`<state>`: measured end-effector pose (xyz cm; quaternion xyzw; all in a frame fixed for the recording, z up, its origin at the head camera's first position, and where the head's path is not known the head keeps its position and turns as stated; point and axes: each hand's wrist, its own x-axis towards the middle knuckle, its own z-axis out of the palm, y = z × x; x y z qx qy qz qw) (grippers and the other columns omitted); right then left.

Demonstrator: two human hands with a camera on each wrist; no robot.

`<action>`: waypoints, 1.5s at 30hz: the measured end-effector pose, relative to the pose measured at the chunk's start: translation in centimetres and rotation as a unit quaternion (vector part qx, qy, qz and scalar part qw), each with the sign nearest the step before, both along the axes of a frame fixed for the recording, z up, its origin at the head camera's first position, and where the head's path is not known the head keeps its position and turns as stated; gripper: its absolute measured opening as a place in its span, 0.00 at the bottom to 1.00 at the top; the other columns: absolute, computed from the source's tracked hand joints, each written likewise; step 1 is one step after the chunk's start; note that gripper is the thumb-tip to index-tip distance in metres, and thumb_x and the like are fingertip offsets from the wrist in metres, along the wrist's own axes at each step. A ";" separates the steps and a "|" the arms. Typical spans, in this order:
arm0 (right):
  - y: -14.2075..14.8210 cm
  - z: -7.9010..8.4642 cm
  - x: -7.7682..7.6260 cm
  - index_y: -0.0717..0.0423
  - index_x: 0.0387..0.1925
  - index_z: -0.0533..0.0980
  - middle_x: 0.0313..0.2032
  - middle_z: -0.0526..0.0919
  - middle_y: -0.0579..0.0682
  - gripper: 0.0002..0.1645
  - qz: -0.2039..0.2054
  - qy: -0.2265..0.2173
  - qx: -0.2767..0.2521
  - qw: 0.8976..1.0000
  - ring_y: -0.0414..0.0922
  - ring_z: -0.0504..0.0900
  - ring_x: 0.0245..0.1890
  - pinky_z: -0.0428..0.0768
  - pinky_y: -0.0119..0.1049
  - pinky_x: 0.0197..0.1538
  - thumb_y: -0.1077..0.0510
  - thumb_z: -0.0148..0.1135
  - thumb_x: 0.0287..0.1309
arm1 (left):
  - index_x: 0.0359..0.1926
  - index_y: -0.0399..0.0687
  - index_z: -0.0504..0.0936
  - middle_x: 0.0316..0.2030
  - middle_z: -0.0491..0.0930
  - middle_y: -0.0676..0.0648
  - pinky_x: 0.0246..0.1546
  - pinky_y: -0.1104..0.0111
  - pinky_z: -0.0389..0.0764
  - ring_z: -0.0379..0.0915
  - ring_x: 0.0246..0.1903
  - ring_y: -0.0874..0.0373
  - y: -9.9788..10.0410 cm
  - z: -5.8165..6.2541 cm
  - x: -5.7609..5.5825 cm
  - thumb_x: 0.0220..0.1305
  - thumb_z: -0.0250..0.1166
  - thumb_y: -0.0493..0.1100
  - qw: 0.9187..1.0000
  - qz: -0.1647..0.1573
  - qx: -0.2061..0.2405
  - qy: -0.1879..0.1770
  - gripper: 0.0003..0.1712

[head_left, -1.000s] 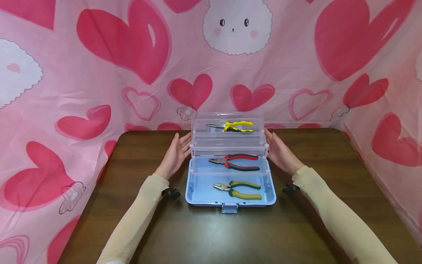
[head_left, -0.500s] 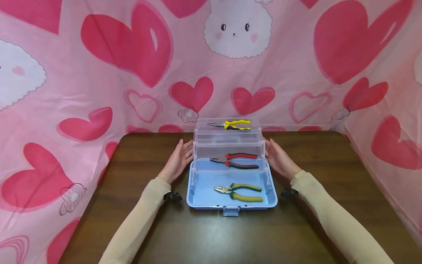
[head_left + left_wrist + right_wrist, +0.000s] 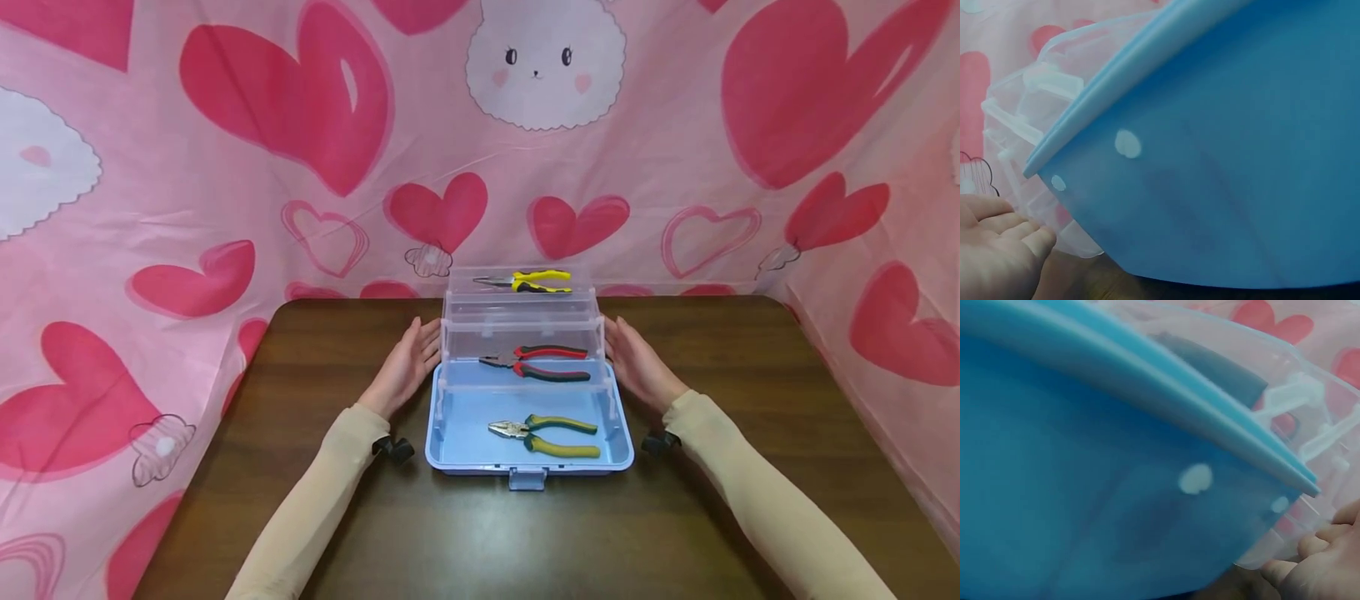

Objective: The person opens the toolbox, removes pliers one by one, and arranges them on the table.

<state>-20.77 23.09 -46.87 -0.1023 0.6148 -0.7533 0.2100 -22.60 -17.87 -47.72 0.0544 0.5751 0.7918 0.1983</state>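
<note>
A light blue toolbox (image 3: 462, 429) stands unfolded on the table, its clear tiers (image 3: 467, 340) stepping up and back. Combination pliers with yellow-green handles (image 3: 564, 449) lie in the blue base. Red-and-black pliers (image 3: 553, 373) sit in the middle tier, and yellow-and-black needle-nose pliers (image 3: 542, 288) in the uppermost one. My left hand (image 3: 403, 368) is at the box's left rear side, fingers extended toward the clear parts. On the opposite side my right hand (image 3: 639, 364) mirrors it, fingertips partly hidden behind the tiers. Whether either hand touches the plastic, I cannot tell.
The dark wooden table (image 3: 480, 550) extends around the box on every side. A pink cloth with hearts (image 3: 438, 208) hangs right behind the table's back edge. At the box's front a clasp (image 3: 528, 478) hangs down.
The clear upper tiers have swung back and lower since the first frame, then stayed put. Both hands keep to the box's sides, and the pliers remain in their compartments.
</note>
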 end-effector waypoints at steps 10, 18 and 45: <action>1.0 -0.4 -0.3 0.55 0.84 0.37 0.84 0.41 0.55 0.44 -0.004 0.000 0.072 0.997 0.57 0.42 0.82 0.51 0.52 0.79 0.35 0.30 0.82 | 0.82 0.39 0.48 0.82 0.50 0.42 0.78 0.56 0.55 0.49 0.80 0.48 0.2 0.7 0.7 0.83 0.43 0.62 0.998 0.011 -0.055 -0.009 0.42; 2.3 0.7 0.0 0.63 0.81 0.49 0.79 0.57 0.62 0.45 -0.072 0.017 0.098 0.992 0.54 0.65 0.76 0.68 0.42 0.71 0.36 0.40 0.81 | 0.79 0.39 0.59 0.77 0.63 0.38 0.72 0.56 0.67 0.64 0.74 0.44 -0.8 1.2 3.0 0.81 0.52 0.57 0.983 0.031 -0.180 0.019 0.38; 0.2 7.8 -1.3 0.53 0.70 0.74 0.64 0.81 0.57 0.31 -0.166 0.165 0.233 0.944 0.40 0.85 0.52 0.79 0.27 0.60 0.43 0.62 0.73 | 0.58 0.35 0.77 0.41 0.87 0.38 0.40 0.67 0.84 0.80 0.34 0.51 -1.9 2.7 11.4 0.70 0.71 0.46 0.957 -0.008 -0.288 0.024 0.24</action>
